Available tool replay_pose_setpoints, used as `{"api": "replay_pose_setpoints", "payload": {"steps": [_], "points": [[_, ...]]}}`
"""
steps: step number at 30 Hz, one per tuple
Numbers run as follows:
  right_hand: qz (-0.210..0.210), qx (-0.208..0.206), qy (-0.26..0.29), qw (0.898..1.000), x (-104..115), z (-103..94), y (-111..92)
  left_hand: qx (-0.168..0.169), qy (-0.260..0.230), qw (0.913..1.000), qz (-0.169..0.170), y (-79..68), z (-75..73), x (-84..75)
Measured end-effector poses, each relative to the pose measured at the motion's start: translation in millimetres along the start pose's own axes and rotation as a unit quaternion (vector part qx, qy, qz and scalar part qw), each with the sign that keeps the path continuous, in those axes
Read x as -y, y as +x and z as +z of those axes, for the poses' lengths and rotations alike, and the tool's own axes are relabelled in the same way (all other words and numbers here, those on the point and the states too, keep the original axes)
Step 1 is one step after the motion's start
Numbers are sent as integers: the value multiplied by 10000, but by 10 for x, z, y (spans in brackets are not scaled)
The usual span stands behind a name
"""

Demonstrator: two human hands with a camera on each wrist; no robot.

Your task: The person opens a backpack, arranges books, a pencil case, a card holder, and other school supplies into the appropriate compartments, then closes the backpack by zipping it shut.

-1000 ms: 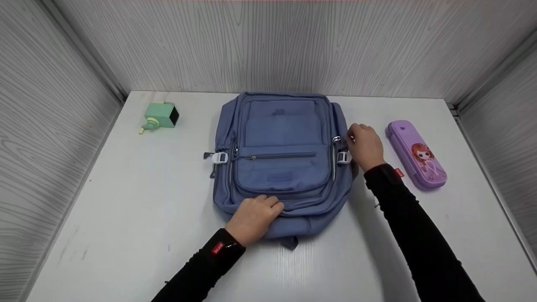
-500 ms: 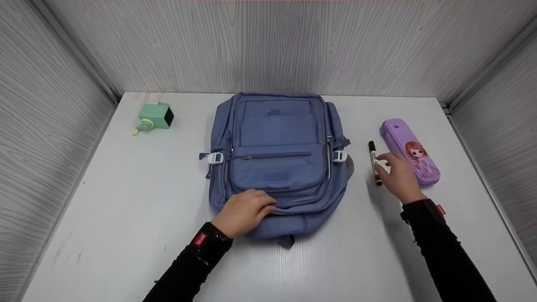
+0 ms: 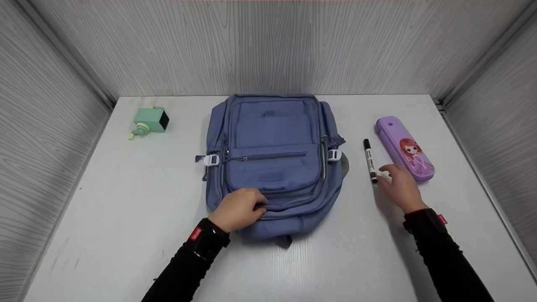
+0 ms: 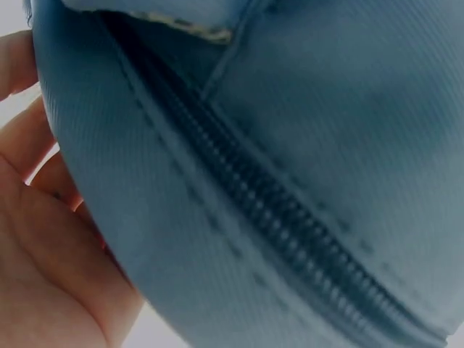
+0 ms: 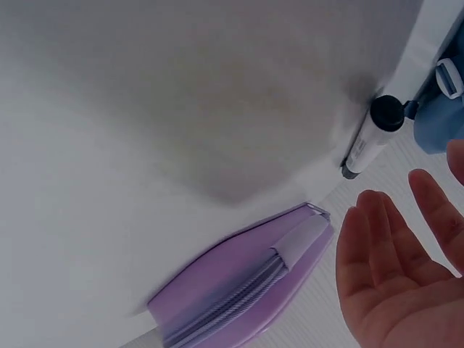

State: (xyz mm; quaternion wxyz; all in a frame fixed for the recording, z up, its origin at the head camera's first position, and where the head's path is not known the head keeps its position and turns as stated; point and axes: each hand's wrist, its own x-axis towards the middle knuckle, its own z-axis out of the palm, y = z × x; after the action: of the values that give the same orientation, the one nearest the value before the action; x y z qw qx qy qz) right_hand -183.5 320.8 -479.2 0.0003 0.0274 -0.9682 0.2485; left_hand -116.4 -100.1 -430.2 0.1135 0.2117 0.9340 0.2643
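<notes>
A blue backpack [image 3: 272, 163] lies flat on the white table, front pockets facing up. At its lower edge my left hand [image 3: 239, 208] grips the fabric between thumb and fingers. In the left wrist view, the fingers [image 4: 36, 152] curl behind a blue panel with a zipper [image 4: 268, 203]. My right hand [image 3: 400, 187] hovers low over the table, fingers loosely bent and holding nothing. Just left of its fingertips lies a white marker with black ends [image 3: 370, 161]. In the right wrist view, the marker [image 5: 370, 138] lies beyond the outstretched fingers [image 5: 355, 246], apart from them.
A purple pencil case [image 3: 402, 147] with a doll picture lies beyond the right hand. A green hand-cranked pencil sharpener [image 3: 151, 120] stands at the back left. Grey wood-grain panels [image 3: 272, 46] rise behind the table and along both sides.
My right hand has left the backpack's right side and moved right, beside the marker, which was hidden before. My left hand stays at the bag's lower edge. The view has shifted slightly.
</notes>
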Motion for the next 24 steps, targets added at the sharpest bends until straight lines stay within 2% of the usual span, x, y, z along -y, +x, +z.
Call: {"api": "replay_pose_setpoints", "payload": {"steps": [6, 8, 10, 12, 16, 20, 24], "points": [[173, -765, -187, 9967, -184, -42, 31, -224, 155, 9996, -90, -6, 42, -2], [405, -1035, -258, 9935, -244, -80, 58, -277, 212, 9993, -113, -3, 52, -4], [747, -1107, -303, 9906, -299, -134, 90, -324, 264, 9991, -120, 1, 59, -6], [1094, -1012, -338, 9883, -356, -189, 124, -396, 317, 9987, -87, 4, 62, -9], [1589, -416, -364, 9857, -485, -290, 176, -574, 506, 9971, 55, 7, 60, -9], [1673, 10, -309, 9854, -581, -349, 214, -762, 868, 9931, 192, 15, 20, -2], [1677, 99, -213, 9856, -602, -367, 238, -1002, 1103, 9881, 378, 35, -94, -10]]}}
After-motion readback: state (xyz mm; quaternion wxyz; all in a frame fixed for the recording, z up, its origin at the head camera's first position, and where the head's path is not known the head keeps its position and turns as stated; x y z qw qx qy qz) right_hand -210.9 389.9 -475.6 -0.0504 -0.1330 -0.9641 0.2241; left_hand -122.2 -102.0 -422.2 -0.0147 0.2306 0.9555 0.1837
